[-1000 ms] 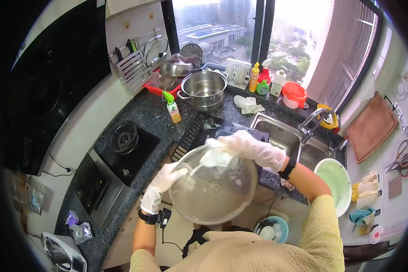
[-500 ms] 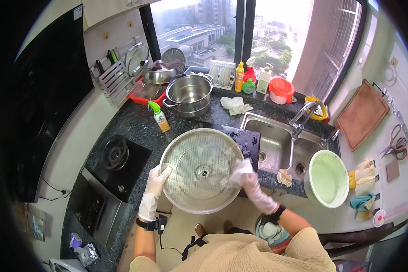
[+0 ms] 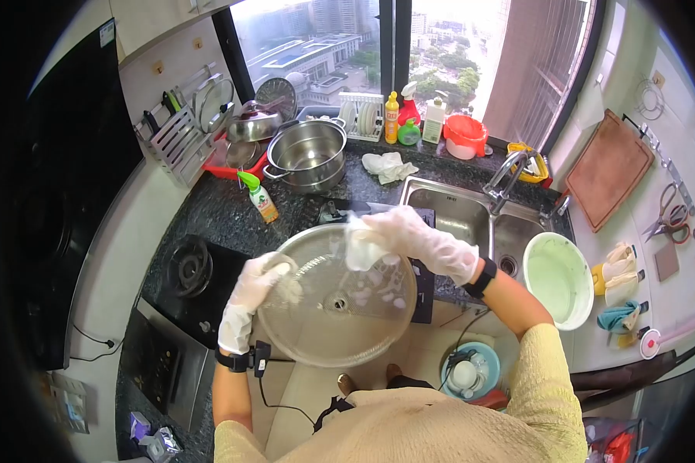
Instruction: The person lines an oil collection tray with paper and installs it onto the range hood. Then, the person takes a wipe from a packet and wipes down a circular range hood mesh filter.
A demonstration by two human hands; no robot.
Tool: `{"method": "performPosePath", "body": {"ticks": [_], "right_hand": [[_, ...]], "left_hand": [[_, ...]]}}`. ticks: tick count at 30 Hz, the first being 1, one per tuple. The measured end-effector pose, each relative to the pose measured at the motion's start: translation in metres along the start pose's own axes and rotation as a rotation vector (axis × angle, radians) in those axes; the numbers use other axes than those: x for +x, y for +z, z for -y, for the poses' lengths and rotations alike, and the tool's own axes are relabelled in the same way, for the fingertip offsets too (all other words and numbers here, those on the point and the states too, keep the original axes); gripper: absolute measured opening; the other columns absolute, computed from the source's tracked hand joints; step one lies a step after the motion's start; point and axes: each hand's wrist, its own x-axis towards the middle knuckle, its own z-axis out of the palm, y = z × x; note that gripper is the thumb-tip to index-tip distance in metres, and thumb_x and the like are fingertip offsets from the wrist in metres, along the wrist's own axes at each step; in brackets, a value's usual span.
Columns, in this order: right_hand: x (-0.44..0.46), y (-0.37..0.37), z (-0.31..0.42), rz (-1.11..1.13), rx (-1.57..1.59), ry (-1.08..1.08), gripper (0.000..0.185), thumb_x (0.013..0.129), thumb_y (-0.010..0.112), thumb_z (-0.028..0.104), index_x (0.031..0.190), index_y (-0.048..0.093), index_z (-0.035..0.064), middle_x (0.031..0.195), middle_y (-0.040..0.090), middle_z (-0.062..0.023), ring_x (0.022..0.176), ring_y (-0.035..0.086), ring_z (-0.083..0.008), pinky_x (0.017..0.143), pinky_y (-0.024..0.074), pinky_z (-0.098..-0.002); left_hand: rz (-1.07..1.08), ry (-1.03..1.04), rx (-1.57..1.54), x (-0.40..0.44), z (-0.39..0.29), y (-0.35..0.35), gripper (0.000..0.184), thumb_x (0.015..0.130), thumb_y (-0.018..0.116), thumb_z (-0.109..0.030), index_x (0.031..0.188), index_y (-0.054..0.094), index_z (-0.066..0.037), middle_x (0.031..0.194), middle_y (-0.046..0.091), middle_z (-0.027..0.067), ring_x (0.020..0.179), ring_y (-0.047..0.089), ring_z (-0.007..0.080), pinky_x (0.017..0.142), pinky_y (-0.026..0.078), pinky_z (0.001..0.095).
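A round metal mesh filter (image 3: 328, 332), with a small hole in its middle, is held up in front of me over the counter's front edge. My left hand (image 3: 259, 282), in a white glove, is closed on its upper left rim. Against the upper right of the mesh, my gloved right hand (image 3: 398, 235) grips a crumpled white cloth (image 3: 363, 245). Whitish foam patches lie on the mesh just below that cloth. Part of the right hand's fingers is hidden by the cloth and motion blur.
Beyond the filter stand a steel pot (image 3: 307, 154) and a green-topped spray bottle (image 3: 259, 199). A double sink (image 3: 459, 208) with a tap is at right, beside a pale green basin (image 3: 560, 282). A gas burner (image 3: 189, 266) is at left; a blue basin (image 3: 471, 370) is low down.
My right hand has moved up and left across the mesh with the cloth. The filter has shifted slightly, and foam patches show where the hand was. The left hand keeps its hold.
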Motion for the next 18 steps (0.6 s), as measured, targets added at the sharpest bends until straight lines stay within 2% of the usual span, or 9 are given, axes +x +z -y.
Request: {"method": "performPosePath", "body": {"ticks": [4,6,8,11,12,14,16,17,18], "right_hand": [[-0.058,0.046,0.018,-0.385,0.723,0.518,0.025,0.094,0.055,0.025,0.112,0.060,0.0076,0.083,0.068,-0.0168,0.076,0.070,-0.0299,0.061,0.0538,-0.0378],[-0.077,0.072,0.034,-0.525,0.704,0.702,0.032,0.098,0.051,0.031,0.116,0.061,0.0067,0.082,0.067,-0.0191,0.077,0.070,-0.0303,0.064,0.0539,-0.0355],[-0.092,0.101,0.054,-0.652,0.809,0.950,0.039,0.099,0.049,0.039,0.115,0.061,0.0046,0.081,0.069,-0.0144,0.075,0.070,-0.0239,0.063,0.0531,-0.0328],[-0.110,0.143,0.079,-0.880,1.142,1.090,0.039,0.100,0.049,0.040,0.103,0.061,0.0024,0.078,0.064,-0.0001,0.067,0.060,-0.0097,0.063,0.0482,-0.0241],[-0.110,0.152,0.092,-0.932,1.313,1.050,0.039,0.100,0.050,0.041,0.102,0.062,0.0036,0.077,0.063,0.0007,0.064,0.057,-0.0084,0.061,0.0468,-0.0233],[-0.127,0.161,0.103,-0.732,1.337,1.071,0.039,0.099,0.050,0.043,0.102,0.062,0.0056,0.079,0.062,0.0014,0.064,0.056,-0.0079,0.061,0.0465,-0.0221],[-0.130,0.145,0.096,-0.889,1.248,1.017,0.039,0.099,0.050,0.044,0.104,0.063,0.0073,0.085,0.062,0.0016,0.071,0.056,-0.0068,0.064,0.0463,-0.0215],[-0.150,0.132,0.079,-0.764,1.363,1.012,0.040,0.098,0.051,0.044,0.111,0.062,0.0076,0.093,0.062,0.0008,0.079,0.056,-0.0063,0.069,0.0465,-0.0222],[-0.150,0.105,0.072,-0.792,1.457,1.058,0.044,0.098,0.050,0.046,0.109,0.062,0.0055,0.089,0.062,-0.0005,0.077,0.056,-0.0095,0.069,0.0462,-0.0260]], "left_hand": [[-0.224,0.091,-0.150,0.008,0.039,-0.008,0.020,0.092,0.063,-0.016,0.102,0.066,0.001,0.084,0.067,0.0002,0.076,0.060,0.0071,0.070,0.049,0.0226],[-0.294,0.074,-0.240,0.015,0.062,-0.008,0.020,0.090,0.066,-0.015,0.102,0.068,0.001,0.086,0.067,-0.0014,0.076,0.059,0.0060,0.069,0.048,0.0221],[-0.382,0.057,-0.191,0.023,0.088,-0.004,0.019,0.090,0.067,-0.014,0.100,0.069,0.001,0.085,0.068,-0.0008,0.076,0.059,0.0066,0.069,0.048,0.0230],[-0.521,0.061,-0.280,0.031,0.104,0.011,0.019,0.089,0.068,-0.013,0.101,0.068,0.001,0.088,0.069,0.0019,0.075,0.061,0.0087,0.069,0.049,0.0238],[-0.600,0.062,-0.275,0.036,0.111,0.015,0.019,0.090,0.067,-0.013,0.102,0.068,0.001,0.090,0.069,0.0023,0.075,0.061,0.0091,0.070,0.049,0.0239],[-0.686,0.131,-0.278,0.044,0.124,0.021,0.020,0.091,0.065,-0.013,0.104,0.067,0.002,0.092,0.069,0.0031,0.077,0.061,0.0095,0.070,0.049,0.0235],[-0.742,0.173,-0.304,0.043,0.127,0.022,0.020,0.093,0.063,-0.013,0.106,0.066,0.002,0.093,0.069,0.0037,0.078,0.061,0.0097,0.071,0.049,0.0230],[-0.752,0.184,-0.328,0.041,0.123,0.017,0.021,0.094,0.062,-0.013,0.107,0.065,0.002,0.094,0.068,0.0039,0.079,0.061,0.0096,0.071,0.049,0.0228],[-0.759,0.197,-0.353,0.039,0.117,0.014,0.021,0.094,0.061,-0.013,0.108,0.064,0.002,0.094,0.068,0.0041,0.080,0.061,0.0096,0.071,0.049,0.0225]]}}
